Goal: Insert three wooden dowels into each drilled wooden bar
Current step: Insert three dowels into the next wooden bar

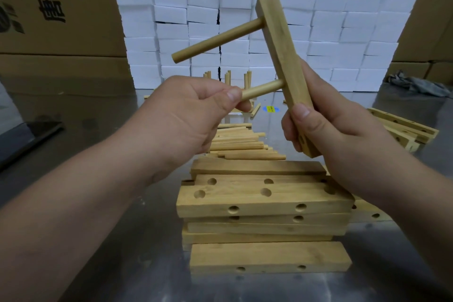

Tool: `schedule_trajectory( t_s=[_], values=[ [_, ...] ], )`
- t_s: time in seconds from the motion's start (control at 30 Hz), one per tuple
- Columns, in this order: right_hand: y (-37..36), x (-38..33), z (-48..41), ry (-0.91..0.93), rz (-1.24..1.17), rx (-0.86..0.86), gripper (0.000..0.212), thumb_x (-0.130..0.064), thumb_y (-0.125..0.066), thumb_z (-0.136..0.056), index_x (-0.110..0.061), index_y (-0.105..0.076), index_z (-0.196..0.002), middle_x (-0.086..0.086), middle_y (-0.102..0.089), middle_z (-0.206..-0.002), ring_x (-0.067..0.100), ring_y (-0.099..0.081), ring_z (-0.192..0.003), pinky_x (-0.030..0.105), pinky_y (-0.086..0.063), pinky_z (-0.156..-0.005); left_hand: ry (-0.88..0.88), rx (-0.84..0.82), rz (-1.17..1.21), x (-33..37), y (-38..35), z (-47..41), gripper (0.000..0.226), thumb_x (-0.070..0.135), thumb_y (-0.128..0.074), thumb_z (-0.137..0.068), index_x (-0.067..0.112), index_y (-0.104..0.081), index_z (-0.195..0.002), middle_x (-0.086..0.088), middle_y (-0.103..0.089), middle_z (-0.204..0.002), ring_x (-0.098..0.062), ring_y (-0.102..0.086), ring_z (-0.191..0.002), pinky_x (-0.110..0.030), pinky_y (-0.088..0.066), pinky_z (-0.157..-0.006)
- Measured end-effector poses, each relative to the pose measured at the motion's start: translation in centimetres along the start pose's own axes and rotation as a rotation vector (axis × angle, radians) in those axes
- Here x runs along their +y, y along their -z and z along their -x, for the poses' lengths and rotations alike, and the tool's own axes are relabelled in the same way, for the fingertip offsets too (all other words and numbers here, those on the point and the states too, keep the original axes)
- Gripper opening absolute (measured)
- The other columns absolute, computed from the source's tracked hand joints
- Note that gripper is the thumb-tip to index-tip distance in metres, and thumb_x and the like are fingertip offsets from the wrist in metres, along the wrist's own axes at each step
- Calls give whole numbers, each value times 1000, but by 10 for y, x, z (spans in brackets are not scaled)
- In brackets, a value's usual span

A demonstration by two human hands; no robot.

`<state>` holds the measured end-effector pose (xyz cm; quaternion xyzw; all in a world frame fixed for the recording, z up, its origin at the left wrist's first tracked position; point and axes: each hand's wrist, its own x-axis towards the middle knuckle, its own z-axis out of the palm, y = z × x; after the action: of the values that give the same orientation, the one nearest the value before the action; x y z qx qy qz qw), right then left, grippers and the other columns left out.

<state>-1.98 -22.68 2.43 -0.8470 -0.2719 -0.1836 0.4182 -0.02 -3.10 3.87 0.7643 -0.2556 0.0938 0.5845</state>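
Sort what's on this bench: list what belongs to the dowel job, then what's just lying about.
Belongs to the job:
- held bar, gripped by the right hand
- upper dowel, already seated
- second dowel, pinched by the left hand
- loose dowels
- stacked drilled bars

Just lying about:
- white foam blocks
- cardboard boxes
- grey rag

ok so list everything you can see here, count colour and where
held drilled bar: one, pale wood, raised mid-frame
inserted dowels: two, tan, sticking left from held bar
stacked drilled bars: several, pale wood, table front
loose dowels: a pile, tan, behind the stack
more drilled bars: a few, pale wood, table right
upright dowels: several, tan, far table
white blocks: many, stacked as a wall behind
cardboard boxes: several, brown, background
grey rag: one, far right
left hand: fingers on lower dowel
right hand: gripping held bar
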Motion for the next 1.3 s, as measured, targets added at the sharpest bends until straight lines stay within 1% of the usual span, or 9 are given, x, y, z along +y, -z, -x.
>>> schedule_trajectory(
  t_s=[0.17,0.27,0.43,0.57,0.7,0.83,0.97,1.1,1.3],
  values=[
    [1,-2,0,9,29,-7,59,-42,-32,-86,-48,-17,-143,-15,-57,-80,7,-52,-69,17,-45,-62,60,-78,140,2,2,-1,28,41,-51,-72,24,-73,-70,7,-26,-44,-8,-22,-37,-17,-27,-36],
    [0,-2,-1,8,18,10,59,-41,-32,-86,-48,-16,-143,-19,-59,-84,6,-53,-70,15,-44,-62,46,-45,66,-1,1,-1,29,43,-53,-75,23,-74,-75,7,-30,-46,-8,-26,-39,-18,-31,-38],
    [-6,-1,0,-12,-38,87,57,-40,-33,-88,-43,-22,-144,-17,-61,-84,5,-52,-67,13,-44,-60,52,62,79,-2,3,-4,43,57,-42,-77,24,-69,-86,4,-59,-57,-10,-46,-43,-19,-41,-42],
    [-2,5,-3,-100,-147,244,39,-28,-34,-99,-47,-42,-132,-11,-62,-75,1,-50,-59,11,-43,-56,115,196,199,-12,10,-12,48,44,-30,-96,17,-67,-84,3,-62,-58,-12,-50,-43,-18,-41,-41],
    [3,10,-11,-310,-377,397,30,-25,-35,-99,-42,-59,-104,-8,-59,-58,6,-46,-49,19,-39,-50,185,334,-77,-33,13,-20,32,16,-44,-91,27,-68,-74,11,-64,-65,-8,-55,-56,-22,-44,-55],
    [7,16,-16,-477,-557,465,25,-25,-35,-98,-29,-60,-99,-5,-59,-55,10,-44,-45,24,-33,-48,318,147,-407,-58,13,-22,27,17,-49,-90,35,-67,-81,15,-60,-96,-5,-51,-93,-24,-34,-78],
    [5,22,-18,-615,-658,530,19,-27,-38,-97,-20,-55,-98,-1,-64,-54,11,-45,-40,21,-33,-41,417,19,-473,-73,14,-22,20,23,-52,-91,37,-66,-89,14,-57,-95,-5,-49,-85,-20,-35,-64],
    [4,25,-20,-680,-698,510,18,-27,-39,-96,-19,-54,-96,5,-67,-56,13,-39,-37,18,-31,-37,416,-44,-488,-79,15,-22,16,25,-56,-88,34,-68,-93,17,-58,-92,-6,-51,-92,-23,-35,-77],
    [2,24,-20,-690,-665,482,19,-27,-38,-96,-19,-55,-95,4,-66,-56,12,-35,-35,19,-28,-36,422,-75,-487,-82,12,-23,12,35,-65,-82,37,-64,-70,25,-59,-78,5,-52,-77,-14,-35,-60]
  ],
)
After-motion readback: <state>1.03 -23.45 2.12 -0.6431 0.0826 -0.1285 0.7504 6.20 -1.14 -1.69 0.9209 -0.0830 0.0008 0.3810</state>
